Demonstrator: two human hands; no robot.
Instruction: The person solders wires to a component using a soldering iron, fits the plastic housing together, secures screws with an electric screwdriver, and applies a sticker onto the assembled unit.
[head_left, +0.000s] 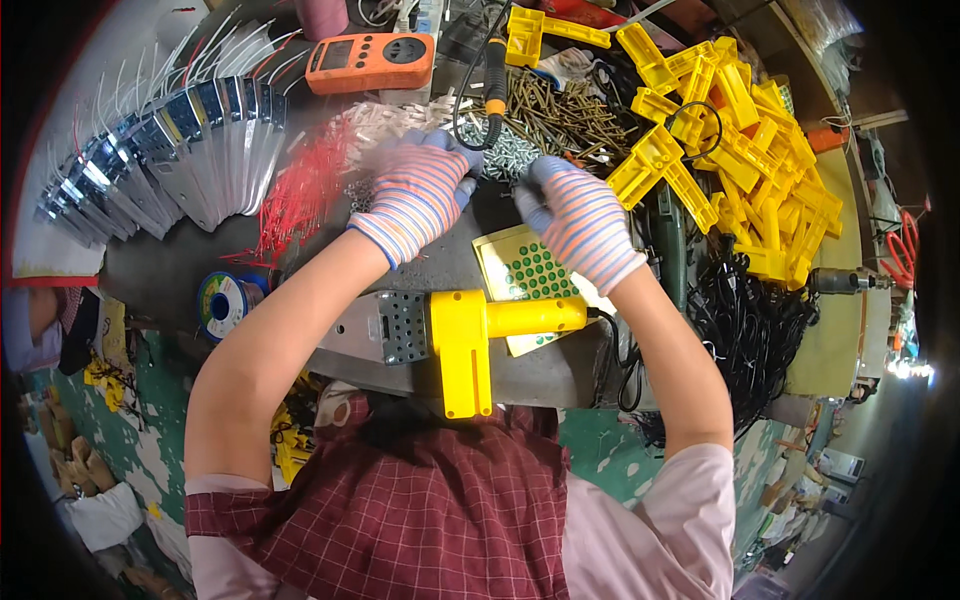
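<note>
My left hand point(420, 195), in a striped knit glove, reaches over a heap of small white pieces point(375, 130); motion smears its fingertips. My right hand point(585, 215), gloved alike, is beside a pile of small silver screws point(508, 155). Its fingers are curled, and whatever is between them is hidden. Nearer to me lies a yellow T-shaped tool housing point(461, 350) with a handle, a perforated metal guard point(385, 325) and a black cord. Behind the handle is a pale sheet with round green stickers point(540, 270), partly under my right wrist.
Metal plates with wires point(200, 150) stand fanned out at left, near red wire-like pieces point(300, 190) and a solder spool point(222, 305). An orange multimeter point(370, 62) lies at the back. Brass-coloured screws point(570, 115), yellow housings point(750, 150) and black cords point(745, 320) crowd the right.
</note>
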